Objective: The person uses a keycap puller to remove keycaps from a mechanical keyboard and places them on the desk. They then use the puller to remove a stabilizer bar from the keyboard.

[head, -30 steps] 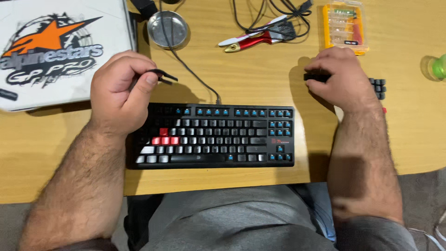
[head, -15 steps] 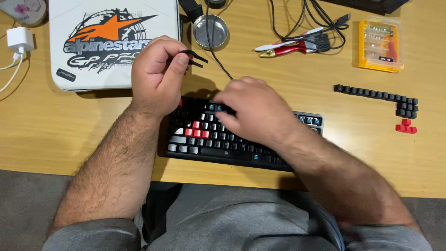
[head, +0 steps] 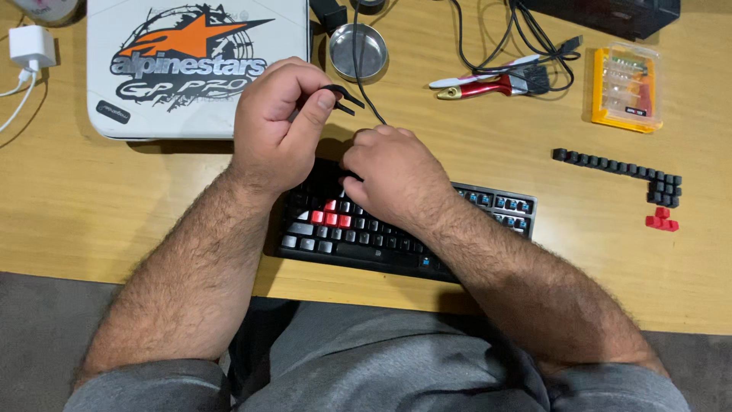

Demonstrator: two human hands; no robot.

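Note:
A black keyboard (head: 488, 217) with a few red keys lies on the wooden desk (head: 114, 214) in front of me. My left hand (head: 274, 126) is raised over its top left corner and pinches a black wire keycap puller (head: 341, 95) between thumb and fingers. My right hand (head: 393, 179) reaches across and rests curled on the keyboard's upper left keys. Whether it holds a keycap is hidden by the fingers. A row of loose black keycaps (head: 618, 166) and a few red keycaps (head: 662, 222) lie on the desk at the right.
A white case with an orange and black logo (head: 152, 91) lies at the back left, a white charger (head: 32, 47) beside it. A small metal dish (head: 358, 50), a red-handled brush (head: 488, 85), black cables (head: 496, 38) and an orange bit case (head: 627, 88) sit along the back.
My right hand left the loose keycaps at the right and crossed to the keyboard's upper left keys. The left hand keeps holding the puller above the keyboard.

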